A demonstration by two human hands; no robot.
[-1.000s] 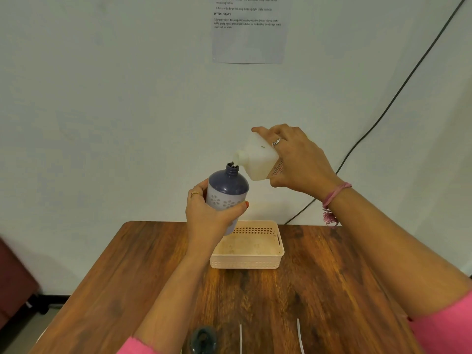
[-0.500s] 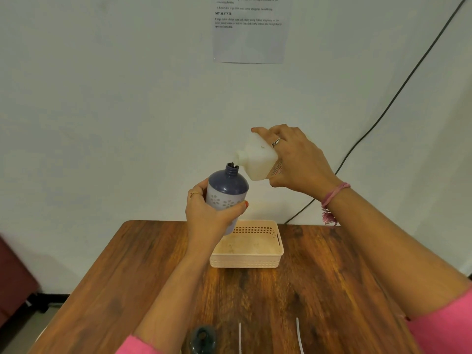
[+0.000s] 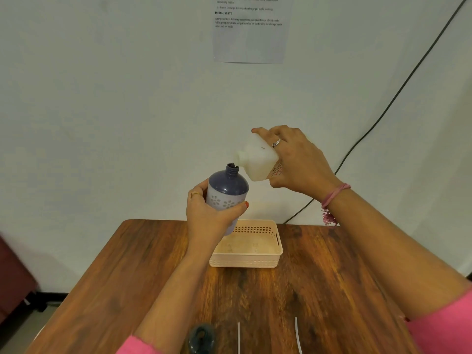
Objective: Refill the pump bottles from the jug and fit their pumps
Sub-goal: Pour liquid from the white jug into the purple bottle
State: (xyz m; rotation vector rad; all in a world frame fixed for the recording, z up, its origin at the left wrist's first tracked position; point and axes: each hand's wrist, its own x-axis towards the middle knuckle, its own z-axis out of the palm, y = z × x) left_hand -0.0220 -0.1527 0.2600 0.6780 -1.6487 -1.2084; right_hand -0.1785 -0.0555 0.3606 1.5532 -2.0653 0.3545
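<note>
My left hand grips a purple pump bottle with white flowers, held upright above the table with its neck uncapped. My right hand holds a whitish translucent jug tipped to the left, its mouth right over the bottle's neck. A second dark bottle stands at the table's near edge, partly cut off. Two thin white tubes lie on the near side of the table; the pump heads are out of sight.
A cream plastic basket sits at the back middle of the wooden table, just below my hands. A black cable runs down the wall on the right. A paper sheet hangs on the wall.
</note>
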